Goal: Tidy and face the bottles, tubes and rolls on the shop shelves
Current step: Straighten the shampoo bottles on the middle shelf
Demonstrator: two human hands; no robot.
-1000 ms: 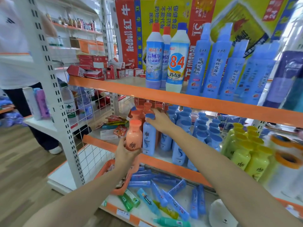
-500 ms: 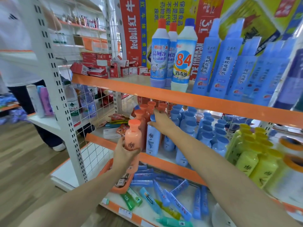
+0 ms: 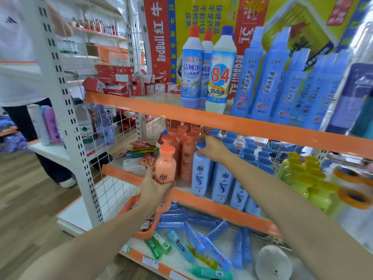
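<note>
Left hand (image 3: 154,188) curled round the base of a peach bottle (image 3: 165,165), held upright just in front of the middle shelf (image 3: 220,207) edge. Right hand (image 3: 212,147) reaching in above that shelf, fingers pinching the cap of a front blue bottle (image 3: 200,172), beside the orange bottles (image 3: 186,152). Right of the blue bottles, yellow bottles (image 3: 302,174) in rows. Below the middle shelf, blue tubes (image 3: 203,239) lying scattered beside an orange basket (image 3: 150,223) with small packets in it.

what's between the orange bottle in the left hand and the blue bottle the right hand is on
In the head view, a taller orange bottle stands on the shelf between the held orange bottle and the front blue bottle.
</note>
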